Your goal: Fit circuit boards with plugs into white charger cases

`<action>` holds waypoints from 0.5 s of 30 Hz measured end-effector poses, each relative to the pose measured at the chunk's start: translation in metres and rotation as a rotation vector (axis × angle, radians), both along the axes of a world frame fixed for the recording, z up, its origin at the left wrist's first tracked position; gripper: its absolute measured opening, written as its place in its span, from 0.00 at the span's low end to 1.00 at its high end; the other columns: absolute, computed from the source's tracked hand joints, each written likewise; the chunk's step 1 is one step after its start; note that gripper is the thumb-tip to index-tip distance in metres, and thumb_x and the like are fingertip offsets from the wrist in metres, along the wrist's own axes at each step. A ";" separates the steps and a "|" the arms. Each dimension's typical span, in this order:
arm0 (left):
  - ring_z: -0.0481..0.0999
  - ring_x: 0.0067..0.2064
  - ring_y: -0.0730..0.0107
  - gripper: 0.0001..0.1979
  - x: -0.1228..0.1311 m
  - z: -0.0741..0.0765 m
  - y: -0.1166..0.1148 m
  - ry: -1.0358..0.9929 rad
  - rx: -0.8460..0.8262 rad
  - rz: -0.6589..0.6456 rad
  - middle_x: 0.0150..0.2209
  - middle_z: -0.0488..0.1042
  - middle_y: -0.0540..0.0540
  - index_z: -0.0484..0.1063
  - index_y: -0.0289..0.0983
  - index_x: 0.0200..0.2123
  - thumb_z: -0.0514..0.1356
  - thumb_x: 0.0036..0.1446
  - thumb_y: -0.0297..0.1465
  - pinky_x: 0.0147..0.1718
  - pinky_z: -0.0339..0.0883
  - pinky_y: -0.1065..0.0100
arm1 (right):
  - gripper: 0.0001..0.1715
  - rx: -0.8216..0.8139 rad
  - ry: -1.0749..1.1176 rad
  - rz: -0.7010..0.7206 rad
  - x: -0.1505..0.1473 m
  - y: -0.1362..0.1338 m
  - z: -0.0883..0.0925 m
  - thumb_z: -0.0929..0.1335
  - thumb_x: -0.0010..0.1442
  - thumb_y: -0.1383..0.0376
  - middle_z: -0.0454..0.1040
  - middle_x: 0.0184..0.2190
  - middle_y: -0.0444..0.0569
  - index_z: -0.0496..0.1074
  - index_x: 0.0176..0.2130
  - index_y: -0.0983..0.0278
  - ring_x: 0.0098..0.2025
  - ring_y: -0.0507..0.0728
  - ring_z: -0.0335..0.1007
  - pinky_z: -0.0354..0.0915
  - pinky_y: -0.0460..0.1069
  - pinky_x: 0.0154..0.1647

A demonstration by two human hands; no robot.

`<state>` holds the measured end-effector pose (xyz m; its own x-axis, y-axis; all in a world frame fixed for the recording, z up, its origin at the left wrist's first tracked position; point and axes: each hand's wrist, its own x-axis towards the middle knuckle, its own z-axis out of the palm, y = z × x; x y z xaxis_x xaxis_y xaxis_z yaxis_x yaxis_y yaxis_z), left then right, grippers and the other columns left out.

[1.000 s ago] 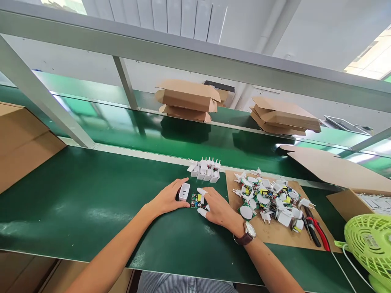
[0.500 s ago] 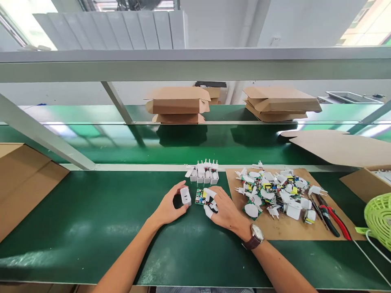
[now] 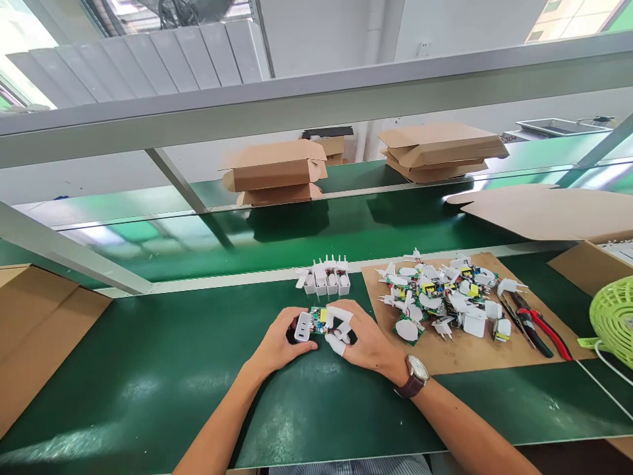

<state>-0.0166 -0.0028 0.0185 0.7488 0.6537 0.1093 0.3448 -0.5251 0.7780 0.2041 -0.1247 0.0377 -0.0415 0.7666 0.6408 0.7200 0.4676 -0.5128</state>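
Observation:
My left hand (image 3: pixel 283 342) is closed around a white charger housing (image 3: pixel 303 327), its slotted face turned up toward me. Close beside it, my right hand (image 3: pixel 363 336), with white covers on thumb and finger, grips a small green circuit board (image 3: pixel 317 319) with a yellow part on it. The board's left end is at the housing's right side; whether it enters the housing I cannot tell. Just beyond my hands stands a row of white charger housings (image 3: pixel 326 280) with prongs pointing up.
To the right, a cardboard sheet (image 3: pixel 440 363) carries a heap of circuit boards and white plug parts (image 3: pixel 445 297). Red-and-black pliers (image 3: pixel 539 326) lie on its right side, near a green fan (image 3: pixel 613 316). A cardboard box (image 3: pixel 44 330) stands left; folded boxes (image 3: pixel 277 173) lie behind.
My hands have come together, bringing the circuit board up to the white housing. The camera view has tilted, so the bench and shelf now slant.

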 end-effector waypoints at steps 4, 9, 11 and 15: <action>0.74 0.55 0.52 0.29 0.008 -0.010 -0.004 -0.094 0.303 0.057 0.53 0.73 0.39 0.69 0.42 0.58 0.69 0.56 0.43 0.55 0.70 0.50 | 0.26 0.104 -0.113 -0.023 -0.008 -0.002 0.001 0.69 0.61 0.71 0.72 0.52 0.59 0.66 0.57 0.59 0.56 0.66 0.71 0.74 0.65 0.52; 0.74 0.53 0.54 0.24 0.008 -0.011 -0.006 -0.103 0.491 0.071 0.52 0.72 0.39 0.67 0.43 0.60 0.64 0.62 0.36 0.54 0.71 0.53 | 0.22 0.140 -0.225 -0.007 -0.012 -0.004 0.000 0.69 0.61 0.73 0.73 0.51 0.61 0.68 0.54 0.62 0.55 0.66 0.71 0.75 0.65 0.51; 0.74 0.53 0.54 0.24 0.008 -0.010 -0.007 -0.095 0.507 0.062 0.52 0.72 0.39 0.67 0.43 0.61 0.63 0.63 0.35 0.54 0.71 0.53 | 0.23 0.149 -0.229 0.003 -0.012 -0.004 0.000 0.69 0.61 0.73 0.73 0.51 0.62 0.67 0.55 0.63 0.55 0.67 0.71 0.76 0.65 0.51; 0.74 0.53 0.54 0.24 0.008 -0.009 -0.009 -0.073 0.497 0.050 0.52 0.72 0.39 0.67 0.43 0.61 0.63 0.63 0.37 0.54 0.71 0.53 | 0.33 0.099 -0.228 0.007 -0.011 -0.006 -0.002 0.67 0.61 0.73 0.73 0.52 0.63 0.59 0.64 0.65 0.56 0.67 0.71 0.75 0.66 0.51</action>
<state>-0.0082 -0.0113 0.0097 0.6965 0.5443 0.4676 0.3334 -0.8224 0.4609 0.1929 -0.1304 0.0360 -0.1991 0.6995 0.6863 0.8084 0.5131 -0.2884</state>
